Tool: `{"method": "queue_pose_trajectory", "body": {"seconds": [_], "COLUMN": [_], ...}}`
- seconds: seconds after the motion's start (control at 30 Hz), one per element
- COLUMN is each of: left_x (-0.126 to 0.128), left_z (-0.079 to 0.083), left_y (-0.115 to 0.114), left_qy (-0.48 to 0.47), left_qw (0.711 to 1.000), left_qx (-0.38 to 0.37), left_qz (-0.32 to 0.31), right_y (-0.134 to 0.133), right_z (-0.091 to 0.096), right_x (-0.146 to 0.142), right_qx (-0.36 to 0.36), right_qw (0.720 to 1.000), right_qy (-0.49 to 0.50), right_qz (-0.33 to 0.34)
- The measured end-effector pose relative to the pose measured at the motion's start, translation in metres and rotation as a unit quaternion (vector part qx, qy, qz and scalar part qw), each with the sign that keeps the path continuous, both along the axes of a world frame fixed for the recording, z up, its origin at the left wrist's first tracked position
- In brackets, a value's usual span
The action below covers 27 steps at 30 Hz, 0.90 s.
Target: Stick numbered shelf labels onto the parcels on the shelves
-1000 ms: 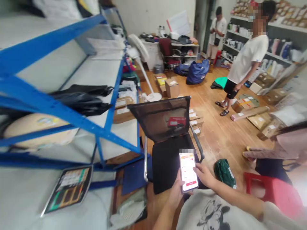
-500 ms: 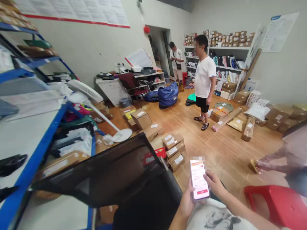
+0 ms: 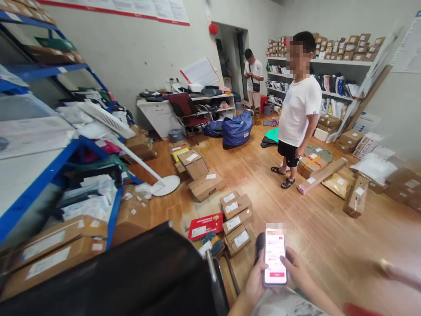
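A smartphone (image 3: 275,256) with a lit white, pink and red screen is held upright at the lower middle of the head view. My left hand (image 3: 255,281) grips its left edge, the thumb on the frame. On the other side my right hand (image 3: 295,265) is closed around the right edge, its thumb over the screen. The fingers behind the phone are hidden. Just beyond it, several cardboard boxes (image 3: 237,221) with white labels lie on the floor beside a flat red package (image 3: 205,225).
A black chair back (image 3: 125,276) fills the lower left. Blue-framed shelving (image 3: 70,72) and a tilted white pedestal fan (image 3: 140,160) stand left. A person (image 3: 299,109) in a white shirt stands ahead; another person (image 3: 253,79) is near the doorway. Several parcels (image 3: 324,175) line the right floor.
My viewpoint has moved forward, so the nearer standing person looks larger. The chair back has dropped lower in view and the red stool has nearly left it. Both hands still hold the smartphone.
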<state>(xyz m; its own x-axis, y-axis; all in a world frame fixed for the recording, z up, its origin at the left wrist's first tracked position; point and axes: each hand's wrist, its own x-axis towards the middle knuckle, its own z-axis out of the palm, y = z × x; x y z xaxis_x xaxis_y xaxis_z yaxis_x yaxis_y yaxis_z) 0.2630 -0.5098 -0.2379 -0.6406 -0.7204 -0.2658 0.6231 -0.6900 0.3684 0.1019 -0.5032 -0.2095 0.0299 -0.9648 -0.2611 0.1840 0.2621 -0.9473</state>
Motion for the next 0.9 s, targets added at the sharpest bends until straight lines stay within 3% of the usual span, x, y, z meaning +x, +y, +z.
{"method": "queue_pose_trajectory", "body": {"seconds": [0.1, 0.33, 0.47, 0.63, 0.73, 0.9], "left_x": [0.011, 0.058, 0.072, 0.069, 0.066, 0.067], "left_z": [0.004, 0.062, 0.079, 0.070, 0.060, 0.042], "left_y": [-0.078, -0.278, -0.381, -0.509, -0.592, -0.725], "left_qy": [-0.014, -0.076, -0.086, -0.097, -0.104, -0.158], "left_qw": [1.000, 0.993, 0.990, 0.985, 0.981, 0.971], "left_qx": [-0.005, -0.035, -0.064, -0.103, -0.101, -0.030], "left_qz": [0.020, 0.085, 0.094, 0.094, 0.128, 0.176], "right_y": [-0.084, -0.300, -0.409, -0.544, -0.630, -0.772], "right_z": [0.003, 0.036, 0.049, 0.049, 0.042, 0.022], "right_x": [0.009, 0.048, 0.058, 0.056, 0.061, 0.084], "right_qx": [-0.016, -0.052, -0.065, -0.072, -0.030, 0.081], "right_qw": [0.999, 0.987, 0.980, 0.971, 0.963, 0.958], "right_qy": [0.001, -0.022, -0.024, -0.032, -0.066, -0.196], "right_qz": [0.030, 0.150, 0.186, 0.226, 0.260, 0.195]}}
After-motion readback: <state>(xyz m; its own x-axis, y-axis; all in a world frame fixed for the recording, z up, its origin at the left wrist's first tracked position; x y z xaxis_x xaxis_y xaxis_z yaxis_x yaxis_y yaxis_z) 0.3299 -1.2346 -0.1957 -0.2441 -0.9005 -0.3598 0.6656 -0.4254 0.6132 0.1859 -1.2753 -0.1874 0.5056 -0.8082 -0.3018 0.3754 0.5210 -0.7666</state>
